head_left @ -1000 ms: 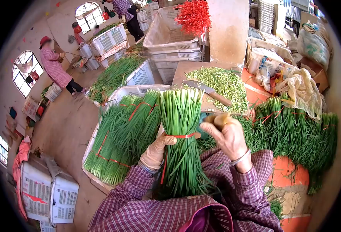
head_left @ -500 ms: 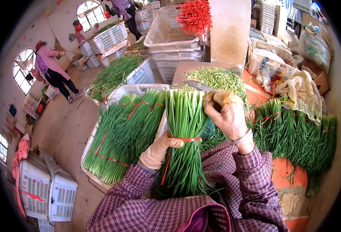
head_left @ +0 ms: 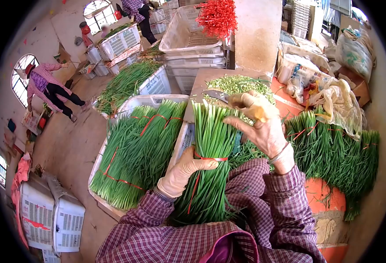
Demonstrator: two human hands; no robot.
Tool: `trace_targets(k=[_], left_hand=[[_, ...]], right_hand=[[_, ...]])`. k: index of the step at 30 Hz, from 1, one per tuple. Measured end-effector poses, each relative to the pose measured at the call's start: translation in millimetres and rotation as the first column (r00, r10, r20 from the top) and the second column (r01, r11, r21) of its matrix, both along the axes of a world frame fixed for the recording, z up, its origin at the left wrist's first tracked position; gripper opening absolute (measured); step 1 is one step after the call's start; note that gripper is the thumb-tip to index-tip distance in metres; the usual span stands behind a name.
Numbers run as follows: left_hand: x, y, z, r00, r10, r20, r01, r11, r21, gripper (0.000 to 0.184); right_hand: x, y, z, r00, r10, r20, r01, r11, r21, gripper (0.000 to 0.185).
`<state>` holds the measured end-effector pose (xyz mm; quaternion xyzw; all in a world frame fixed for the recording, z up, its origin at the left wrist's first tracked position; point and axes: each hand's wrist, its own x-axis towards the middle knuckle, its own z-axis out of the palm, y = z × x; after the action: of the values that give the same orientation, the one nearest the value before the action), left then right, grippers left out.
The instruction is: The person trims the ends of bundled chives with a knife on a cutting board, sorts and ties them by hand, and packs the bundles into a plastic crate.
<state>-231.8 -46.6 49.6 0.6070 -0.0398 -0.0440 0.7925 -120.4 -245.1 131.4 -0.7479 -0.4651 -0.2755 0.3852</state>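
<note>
A bundle of green chives [head_left: 215, 131] stands upright in front of me, pale cut ends up and leaves hanging down over my lap. A red tie [head_left: 212, 158] circles its middle. My left hand [head_left: 182, 173], in a pale glove, is closed around the bundle at the tie, thumb across the front. Just right of the pale ends is my right hand [head_left: 260, 125], thumb and fingers apart, yellowish covers on the fingers; nothing shows between them. Behind it a knife [head_left: 217, 95] lies on the board [head_left: 198, 87]; its handle is hidden.
At left, a white crate [head_left: 97, 173] holds several tied bundles. Chopped stalk ends [head_left: 239, 85] lie on the board. More tied chives [head_left: 333, 149] rest at right beside a plastic bag [head_left: 339, 103]. Red ties [head_left: 218, 17] hang by the pillar. A person [head_left: 46, 85] walks at far left.
My right hand has pulled away from the stalk ends, its thumb and fingers spreading apart. The bundle tips slightly to the right in my left hand. The person at left has changed stance.
</note>
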Motion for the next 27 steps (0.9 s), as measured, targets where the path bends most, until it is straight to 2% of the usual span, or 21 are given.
trace_targets(k=[2,3,5,8,10,11,12,14,15,16,18,19,21,22,25,27], left_hand=[[-2.3,-5.9,2.3,0.997,0.034,0.076,-0.036,0.999,0.029,0.063],[-2.4,-5.9,1.1,1.000,0.025,0.015,-0.025,0.999,-0.021,0.066],[-0.4,-4.5,-1.8,1.000,0.021,0.013,-0.020,0.999,-0.025,0.066],[-4.2,-13.5,8.0,0.997,0.045,0.062,-0.043,0.999,-0.019,0.068],[-4.9,-15.9,10.2,0.998,0.050,0.045,-0.051,0.998,0.023,0.069],[-2.7,-11.6,5.1,1.000,0.022,-0.002,-0.021,0.994,0.108,0.073],[-3.5,-13.6,6.4,1.000,0.020,-0.005,-0.019,0.994,0.107,0.073],[-3.9,-19.2,11.9,0.998,0.038,-0.048,-0.032,0.992,0.120,0.077],[-2.0,-18.7,11.2,0.999,0.032,-0.026,-0.027,0.987,0.159,0.079],[-1.7,-19.4,12.2,0.999,0.033,-0.025,-0.028,0.987,0.158,0.079],[-3.6,-20.6,13.9,0.999,0.026,-0.048,-0.020,0.992,0.127,0.079],[-3.7,-20.1,13.1,0.998,0.030,-0.051,-0.023,0.992,0.126,0.079],[-1.9,-19.5,10.8,0.998,0.026,-0.059,-0.019,0.992,0.122,0.078],[-1.0,-18.8,9.1,0.998,0.025,-0.060,-0.018,0.992,0.123,0.078],[0.3,-20.1,6.1,0.994,-0.020,-0.110,0.027,0.998,0.058,0.076],[-0.4,-21.0,5.9,0.999,-0.013,-0.045,0.015,0.999,0.042,0.070]], right_hand=[[-1.4,8.9,-6.7,0.996,-0.080,0.047,0.083,0.995,-0.049,0.022],[0.5,10.1,-9.0,0.990,-0.117,0.076,0.122,0.990,-0.066,0.019],[6.4,11.6,-14.3,0.982,-0.152,0.110,0.162,0.983,-0.084,0.017],[33.0,3.7,-18.6,0.936,-0.323,0.141,0.310,0.945,0.105,0.010],[44.6,-5.4,-5.0,0.936,-0.347,0.060,0.336,0.931,0.141,0.015],[38.4,-8.0,3.7,0.944,-0.306,-0.120,0.310,0.950,0.019,0.021],[30.7,-6.8,12.1,0.943,-0.308,-0.122,0.312,0.950,0.017,0.021],[21.2,-2.3,23.0,0.986,0.014,-0.166,-0.025,0.997,-0.066,0.028],[22.7,1.2,19.5,0.996,0.016,-0.084,-0.028,0.988,-0.149,0.033],[15.5,5.5,21.9,0.984,0.090,-0.153,-0.112,0.983,-0.144,0.029],[19.9,16.7,12.3,0.989,0.145,-0.025,-0.147,0.981,-0.129,0.019],[18.6,19.7,10.5,0.989,0.148,-0.028,-0.151,0.980,-0.129,0.019],[14.0,24.0,11.1,0.962,0.011,0.275,0.034,0.987,-0.160,0.016],[15.4,26.0,9.2,0.962,0.010,0.274,0.035,0.987,-0.159,0.016],[25.7,23.9,9.0,0.947,-0.171,0.271,0.178,0.984,-0.001,0.015],[48.3,11.6,15.4,0.939,-0.229,0.258,0.181,0.964,0.196,0.006]])
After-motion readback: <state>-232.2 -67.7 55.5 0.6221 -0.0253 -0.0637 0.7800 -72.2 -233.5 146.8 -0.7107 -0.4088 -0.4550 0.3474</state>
